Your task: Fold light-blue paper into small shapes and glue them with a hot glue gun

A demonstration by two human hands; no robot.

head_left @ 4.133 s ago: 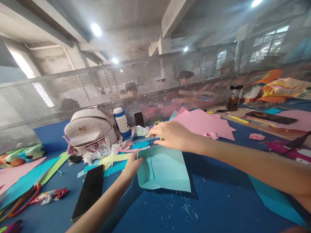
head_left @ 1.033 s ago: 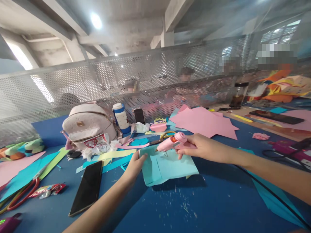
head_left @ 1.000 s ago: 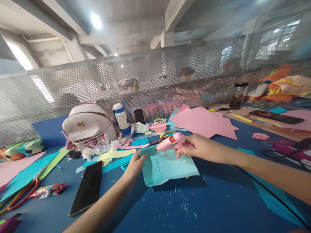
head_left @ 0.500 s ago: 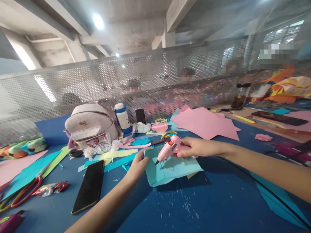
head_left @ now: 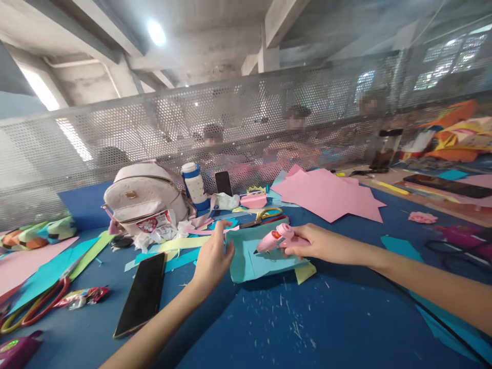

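Observation:
My right hand (head_left: 311, 243) is wrapped around a pink hot glue gun (head_left: 279, 238). The gun's dark nozzle points down and left, close to the face of a folded light-blue paper piece (head_left: 246, 261); whether it touches cannot be made out. At the left edge of that paper is my left hand (head_left: 213, 253), thumb and fingers apart, the thumb overlapping the edge. A small pale-yellow paper piece (head_left: 306, 272) sticks out under the paper's right corner. Scissors with yellow handles (head_left: 269, 212) lie just behind it.
A black phone (head_left: 141, 294) lies to the left of my forearm. Behind stand a pale backpack (head_left: 144, 197) and a white-and-blue bottle (head_left: 194, 184). Pink paper sheets (head_left: 330, 195) lie back right. A dark cord (head_left: 446, 325) runs under my right arm. A perforated metal screen (head_left: 238, 123) borders the table.
My left hand has loosened from the paper's edge and shifted slightly left, fingers parting. The light-blue paper tilts differently, showing more of the yellow piece. The glue gun has moved slightly right.

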